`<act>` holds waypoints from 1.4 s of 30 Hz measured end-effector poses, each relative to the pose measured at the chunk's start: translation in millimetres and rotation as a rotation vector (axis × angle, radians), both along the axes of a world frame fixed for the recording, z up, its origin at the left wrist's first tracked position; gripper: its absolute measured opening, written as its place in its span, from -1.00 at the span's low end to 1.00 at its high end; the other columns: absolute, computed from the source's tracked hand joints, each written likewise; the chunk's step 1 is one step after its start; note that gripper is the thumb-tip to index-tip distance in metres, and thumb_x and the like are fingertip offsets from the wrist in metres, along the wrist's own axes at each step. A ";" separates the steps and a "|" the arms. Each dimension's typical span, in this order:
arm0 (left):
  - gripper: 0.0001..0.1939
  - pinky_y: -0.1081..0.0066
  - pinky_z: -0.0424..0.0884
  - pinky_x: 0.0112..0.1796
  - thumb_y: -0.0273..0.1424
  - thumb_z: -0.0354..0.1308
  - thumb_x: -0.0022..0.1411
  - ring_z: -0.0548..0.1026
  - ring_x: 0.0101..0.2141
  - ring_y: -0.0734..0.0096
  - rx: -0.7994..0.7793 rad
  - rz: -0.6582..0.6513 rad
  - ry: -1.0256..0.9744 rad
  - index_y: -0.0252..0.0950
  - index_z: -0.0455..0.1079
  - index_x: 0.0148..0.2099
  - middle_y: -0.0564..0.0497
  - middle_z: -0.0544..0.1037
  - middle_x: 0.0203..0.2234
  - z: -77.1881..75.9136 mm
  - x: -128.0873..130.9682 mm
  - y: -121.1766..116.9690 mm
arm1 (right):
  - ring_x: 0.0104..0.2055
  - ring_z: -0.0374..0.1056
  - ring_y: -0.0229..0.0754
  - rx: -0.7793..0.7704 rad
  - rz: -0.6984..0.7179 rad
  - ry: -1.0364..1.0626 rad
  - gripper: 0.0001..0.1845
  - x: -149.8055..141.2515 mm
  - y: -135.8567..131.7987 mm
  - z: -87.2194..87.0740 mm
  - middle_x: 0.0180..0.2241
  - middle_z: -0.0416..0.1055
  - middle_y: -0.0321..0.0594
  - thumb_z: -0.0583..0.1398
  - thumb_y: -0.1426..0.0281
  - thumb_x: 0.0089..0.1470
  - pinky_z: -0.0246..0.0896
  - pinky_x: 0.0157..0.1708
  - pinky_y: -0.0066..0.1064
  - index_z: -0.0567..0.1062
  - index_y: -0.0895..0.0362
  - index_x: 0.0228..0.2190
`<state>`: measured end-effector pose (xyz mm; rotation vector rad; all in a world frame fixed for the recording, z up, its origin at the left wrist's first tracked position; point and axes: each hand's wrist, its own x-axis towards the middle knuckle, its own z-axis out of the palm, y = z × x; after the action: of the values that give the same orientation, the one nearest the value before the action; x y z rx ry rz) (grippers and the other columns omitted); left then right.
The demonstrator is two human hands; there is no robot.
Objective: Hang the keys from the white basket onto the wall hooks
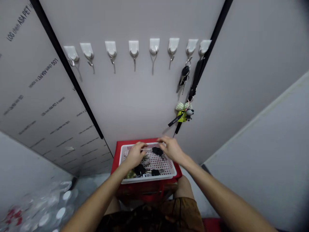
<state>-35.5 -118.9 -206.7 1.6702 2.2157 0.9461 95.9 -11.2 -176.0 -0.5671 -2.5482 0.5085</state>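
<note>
Head view | left hand (135,156) and right hand (172,149) over white perforated plastic basket (154,163) | fingers half-curled, blur hides any grip | black-headed metal keys (140,170) inside, raised walls corralling them

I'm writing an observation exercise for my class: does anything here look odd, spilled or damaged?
Nothing looks clearly spilled or damaged. Mildly odd: the rightmost white hook reaches the black strip, while the others sit clear of it.
</note>
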 end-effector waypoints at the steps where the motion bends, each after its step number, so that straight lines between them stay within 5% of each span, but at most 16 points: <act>1: -0.76 0.41 0.19 -0.22 -0.50 -0.05 -0.06 0.30 -0.28 0.43 -0.015 -0.007 0.045 -0.30 0.27 -0.27 -0.01 0.38 -0.33 -8.4 1.1 -1.8 | -0.36 0.21 -0.26 0.004 0.006 -0.110 -0.80 -1.5 -4.2 -13.9 -0.43 0.35 -0.18 0.01 0.49 -0.17 0.07 -0.33 -0.45 0.39 0.19 -0.45; 4: -0.77 0.38 0.16 -0.20 -0.50 -0.04 -0.05 0.28 -0.25 0.39 -0.037 -0.035 0.167 -0.30 0.27 -0.26 -0.02 0.37 -0.33 -23.8 3.8 -2.0 | -0.28 0.16 -0.18 0.097 -0.046 -0.328 -0.78 -5.3 -7.3 -34.0 -0.37 0.34 -0.14 0.01 0.47 -0.15 0.01 -0.29 -0.39 0.38 0.18 -0.41; 8: -0.79 0.34 0.16 -0.24 -0.49 -0.03 -0.06 0.28 -0.28 0.36 -0.093 -0.037 0.237 -0.29 0.28 -0.29 -0.03 0.38 -0.36 -30.0 4.7 0.0 | -0.27 0.12 -0.12 0.229 -0.115 -0.447 -0.79 -8.2 -2.6 -35.4 -0.38 0.35 -0.13 -0.01 0.45 -0.12 -0.06 -0.31 -0.33 0.38 0.18 -0.42; 17: -0.82 0.38 0.14 -0.24 -0.46 -0.04 -0.04 0.27 -0.29 0.41 -0.140 -0.042 0.226 -0.27 0.28 -0.31 0.01 0.37 -0.36 -33.0 0.9 1.9 | -0.30 0.10 -0.10 0.337 -0.187 -0.485 -0.77 -20.8 -2.6 -47.7 -0.43 0.36 -0.13 -0.03 0.40 -0.08 -0.14 -0.33 -0.28 0.40 0.19 -0.50; 27: -0.82 0.37 0.15 -0.24 -0.47 -0.05 -0.05 0.26 -0.28 0.40 -0.131 -0.040 0.208 -0.26 0.28 -0.32 0.02 0.38 -0.37 -33.8 1.7 1.3 | -0.32 0.13 -0.17 0.271 -0.115 -0.384 -0.81 -19.8 -7.7 -52.0 -0.44 0.34 -0.20 -0.04 0.44 -0.08 -0.18 -0.27 -0.27 0.36 0.16 -0.53; 35: -0.62 0.31 0.07 -0.12 -0.35 -0.06 -0.04 0.20 -0.15 0.34 0.110 0.033 -0.061 -0.34 0.16 -0.12 -0.08 0.30 -0.18 -20.5 12.0 0.8 | -0.46 0.14 -0.31 -0.055 0.003 -0.046 -0.87 -13.6 -11.7 -34.9 -0.54 0.27 -0.26 -0.02 0.48 -0.11 -0.01 -0.43 -0.50 0.29 0.18 -0.58; 42: -0.75 0.45 0.24 -0.29 -0.44 -0.07 -0.07 0.33 -0.34 0.43 0.253 -0.100 -0.560 -0.40 0.25 -0.27 -0.05 0.41 -0.37 13.8 21.0 29.8 | -0.48 0.14 -0.31 -0.062 0.023 0.171 -0.86 -13.5 -9.4 16.3 -0.57 0.23 -0.27 -0.04 0.46 -0.10 0.03 -0.47 -0.50 0.25 0.18 -0.61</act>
<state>-14.5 -89.1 -192.8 1.3617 1.6830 1.4963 82.4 -20.6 -159.6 -0.4941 -2.3860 0.6182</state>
